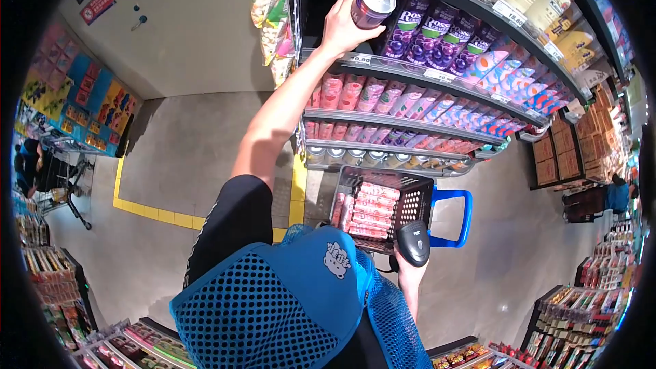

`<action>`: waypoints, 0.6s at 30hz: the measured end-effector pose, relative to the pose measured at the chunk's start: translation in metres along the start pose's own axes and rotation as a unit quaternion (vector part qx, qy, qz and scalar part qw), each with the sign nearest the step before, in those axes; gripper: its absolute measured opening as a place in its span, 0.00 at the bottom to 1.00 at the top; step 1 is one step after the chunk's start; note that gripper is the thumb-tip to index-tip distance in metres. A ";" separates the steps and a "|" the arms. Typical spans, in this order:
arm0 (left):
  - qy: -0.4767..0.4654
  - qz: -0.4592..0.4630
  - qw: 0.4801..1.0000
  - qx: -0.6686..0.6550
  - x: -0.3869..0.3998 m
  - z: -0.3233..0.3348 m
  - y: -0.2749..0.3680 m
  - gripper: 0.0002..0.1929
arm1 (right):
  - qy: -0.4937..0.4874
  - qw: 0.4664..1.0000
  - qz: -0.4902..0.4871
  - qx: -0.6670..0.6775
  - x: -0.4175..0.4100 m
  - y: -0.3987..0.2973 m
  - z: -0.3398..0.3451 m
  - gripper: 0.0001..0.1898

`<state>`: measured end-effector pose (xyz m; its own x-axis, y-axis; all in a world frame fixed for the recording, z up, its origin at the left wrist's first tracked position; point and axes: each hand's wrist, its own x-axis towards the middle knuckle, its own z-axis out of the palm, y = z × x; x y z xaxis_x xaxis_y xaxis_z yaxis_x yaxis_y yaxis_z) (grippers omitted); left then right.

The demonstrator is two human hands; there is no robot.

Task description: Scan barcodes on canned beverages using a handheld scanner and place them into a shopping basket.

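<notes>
My left hand (335, 31) grips a purple can with a silver top (376, 2) at the left end of an upper shelf. Just right of it stands a row of tall purple cans with grape pictures (405, 25). Behind the held can, the shelf space is dark. My right hand (409, 269), low and close to my body, holds a black handheld scanner (413, 243); its fingers are mostly hidden. The scanner overlaps the near right corner of a black shopping basket (410, 206) with a blue handle (467, 215). Several pink cylindrical packages (373, 210) lie inside the basket.
Lower shelves hold pink and patterned cans (374, 95). Bagged goods (271, 25) hang at the shelf's left end. Stacked cartons (564, 151) stand at right, near another person (617, 197). A shopping cart (66, 189) is at far left. Yellow floor tape (159, 214) borders the wall area.
</notes>
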<state>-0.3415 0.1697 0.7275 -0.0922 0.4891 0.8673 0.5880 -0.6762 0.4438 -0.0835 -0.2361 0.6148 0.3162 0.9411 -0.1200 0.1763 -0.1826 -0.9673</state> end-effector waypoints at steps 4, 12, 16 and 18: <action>-0.004 -0.153 0.988 0.031 0.007 0.008 -0.007 0.40 | 0.011 1.000 0.001 0.016 0.002 0.019 -0.003 0.26; 0.048 -0.141 0.985 -0.091 0.035 0.037 -0.055 0.42 | 0.038 0.997 0.049 0.049 0.006 0.016 0.000 0.24; 0.059 -0.132 0.985 -0.097 0.026 0.050 -0.069 0.43 | 0.060 0.994 0.078 0.048 -0.001 0.004 0.002 0.23; -0.144 -0.214 0.966 0.002 0.011 0.036 -0.093 0.42 | 0.056 0.995 0.069 0.037 0.001 0.003 0.002 0.22</action>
<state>-0.3678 0.2578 0.6878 -0.1004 0.8573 0.5050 0.5480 -0.3760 0.7472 -0.0845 -0.2356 0.6112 0.4349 0.8705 -0.2304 0.0568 -0.2819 -0.9578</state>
